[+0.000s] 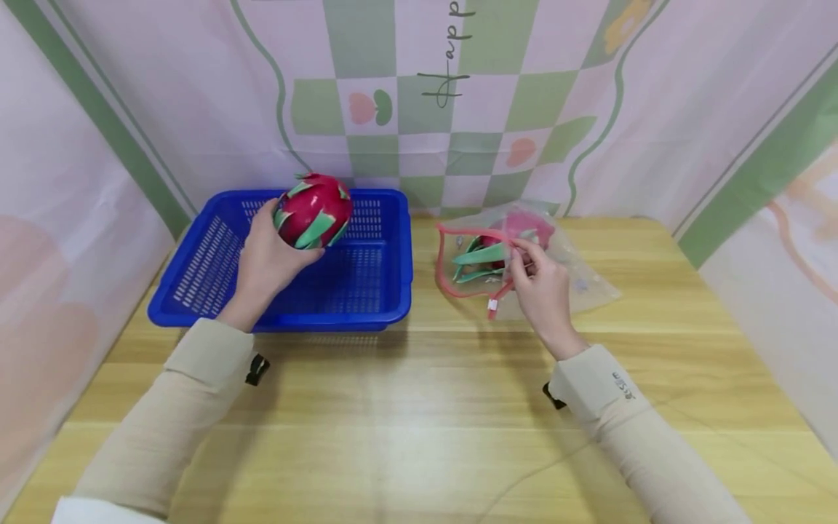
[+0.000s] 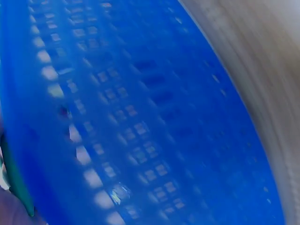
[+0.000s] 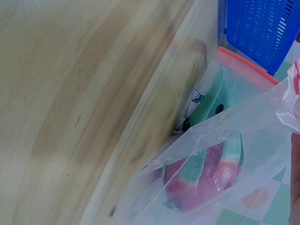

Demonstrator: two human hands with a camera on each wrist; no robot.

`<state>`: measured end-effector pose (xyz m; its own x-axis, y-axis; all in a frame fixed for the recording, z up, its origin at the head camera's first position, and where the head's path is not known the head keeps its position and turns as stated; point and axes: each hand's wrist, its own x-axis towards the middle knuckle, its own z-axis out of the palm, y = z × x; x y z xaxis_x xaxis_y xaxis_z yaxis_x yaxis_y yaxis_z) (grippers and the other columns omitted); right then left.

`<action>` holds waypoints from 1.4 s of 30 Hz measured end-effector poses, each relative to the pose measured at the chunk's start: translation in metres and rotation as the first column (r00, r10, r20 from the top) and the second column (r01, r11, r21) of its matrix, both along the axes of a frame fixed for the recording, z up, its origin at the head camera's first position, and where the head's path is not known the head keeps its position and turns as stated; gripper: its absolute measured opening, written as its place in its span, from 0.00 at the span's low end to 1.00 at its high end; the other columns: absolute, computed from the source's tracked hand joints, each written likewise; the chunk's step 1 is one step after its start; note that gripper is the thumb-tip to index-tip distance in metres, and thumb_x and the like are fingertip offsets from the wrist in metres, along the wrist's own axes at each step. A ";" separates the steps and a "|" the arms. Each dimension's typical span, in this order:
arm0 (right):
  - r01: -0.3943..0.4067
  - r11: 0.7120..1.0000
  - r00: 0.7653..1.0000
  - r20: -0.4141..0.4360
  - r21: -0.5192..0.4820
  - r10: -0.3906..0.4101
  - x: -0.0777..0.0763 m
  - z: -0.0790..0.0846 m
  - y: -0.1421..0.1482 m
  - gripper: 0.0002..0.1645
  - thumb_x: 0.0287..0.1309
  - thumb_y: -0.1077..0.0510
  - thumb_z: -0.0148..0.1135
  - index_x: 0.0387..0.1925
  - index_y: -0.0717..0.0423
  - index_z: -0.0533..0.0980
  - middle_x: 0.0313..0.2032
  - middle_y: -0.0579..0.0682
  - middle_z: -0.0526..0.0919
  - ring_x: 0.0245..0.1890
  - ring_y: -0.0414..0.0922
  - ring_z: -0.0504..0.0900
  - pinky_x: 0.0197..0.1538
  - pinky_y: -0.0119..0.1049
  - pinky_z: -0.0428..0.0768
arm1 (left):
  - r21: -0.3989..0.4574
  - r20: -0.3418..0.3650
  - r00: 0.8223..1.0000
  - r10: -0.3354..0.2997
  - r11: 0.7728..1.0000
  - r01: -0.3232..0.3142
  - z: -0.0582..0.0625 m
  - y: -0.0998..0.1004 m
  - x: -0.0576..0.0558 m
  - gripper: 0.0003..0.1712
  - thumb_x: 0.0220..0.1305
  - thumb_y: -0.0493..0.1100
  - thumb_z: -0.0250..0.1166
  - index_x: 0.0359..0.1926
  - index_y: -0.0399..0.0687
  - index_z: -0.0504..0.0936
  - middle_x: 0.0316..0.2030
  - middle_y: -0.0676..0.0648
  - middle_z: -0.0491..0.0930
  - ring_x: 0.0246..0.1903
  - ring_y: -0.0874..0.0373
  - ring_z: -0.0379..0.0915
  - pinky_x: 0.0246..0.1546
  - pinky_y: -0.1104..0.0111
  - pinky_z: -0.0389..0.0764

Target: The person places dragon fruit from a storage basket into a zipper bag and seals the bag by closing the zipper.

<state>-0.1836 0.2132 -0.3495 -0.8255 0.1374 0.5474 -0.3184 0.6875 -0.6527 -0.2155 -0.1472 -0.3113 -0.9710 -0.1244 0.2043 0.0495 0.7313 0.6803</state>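
Sitting in left hand (image 1: 267, 256) (seemingly over basket (image 1: 366, 280)): dragonfruit (image 1: 316, 211)

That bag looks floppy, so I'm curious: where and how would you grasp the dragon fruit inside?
Probably hold the bagged dragon fruit round its broad red body, coming from the left through the red-rimmed mouth of the plastic bag, which faces the blue basket. Its green scales are narrow and stick out towards that mouth, so they'd likely give a weaker hold.
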 end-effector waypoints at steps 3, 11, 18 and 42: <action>0.006 1.000 1.000 -0.002 -0.004 -0.006 0.000 0.001 0.000 0.15 0.64 0.63 0.52 0.48 0.65 0.79 0.29 0.63 0.84 0.20 0.13 0.66 0.22 0.10 0.66 | 0.026 -0.027 0.998 -0.055 0.998 0.056 0.002 0.012 0.002 0.54 0.46 0.48 0.76 0.70 0.41 0.56 0.65 0.38 0.66 0.63 0.41 0.65 0.61 0.44 0.71; -0.004 0.999 1.000 0.015 -0.035 0.004 0.000 0.003 0.000 0.16 0.65 0.63 0.50 0.50 0.64 0.78 0.29 0.63 0.84 0.19 0.15 0.68 0.21 0.12 0.70 | 0.041 -0.043 0.985 -0.166 0.985 0.167 0.005 0.038 0.010 0.57 0.43 0.48 0.78 0.70 0.44 0.56 0.65 0.40 0.66 0.64 0.44 0.65 0.61 0.47 0.72; 0.000 0.999 1.000 0.023 -0.052 0.001 0.000 0.003 0.001 0.16 0.65 0.63 0.51 0.50 0.62 0.79 0.29 0.62 0.84 0.19 0.17 0.69 0.21 0.13 0.70 | 0.011 -0.085 0.958 -0.272 0.962 0.274 0.007 0.058 0.019 0.57 0.42 0.47 0.79 0.70 0.42 0.56 0.65 0.39 0.67 0.63 0.45 0.66 0.61 0.50 0.73; -0.014 0.994 0.994 0.108 -0.112 0.026 0.001 0.008 0.005 0.19 0.68 0.59 0.48 0.52 0.66 0.77 0.33 0.65 0.84 0.18 0.18 0.72 0.23 0.15 0.74 | 0.029 0.025 0.901 -0.433 0.901 0.433 0.004 0.119 0.041 0.57 0.42 0.50 0.79 0.70 0.43 0.56 0.63 0.42 0.70 0.59 0.48 0.71 0.57 0.56 0.78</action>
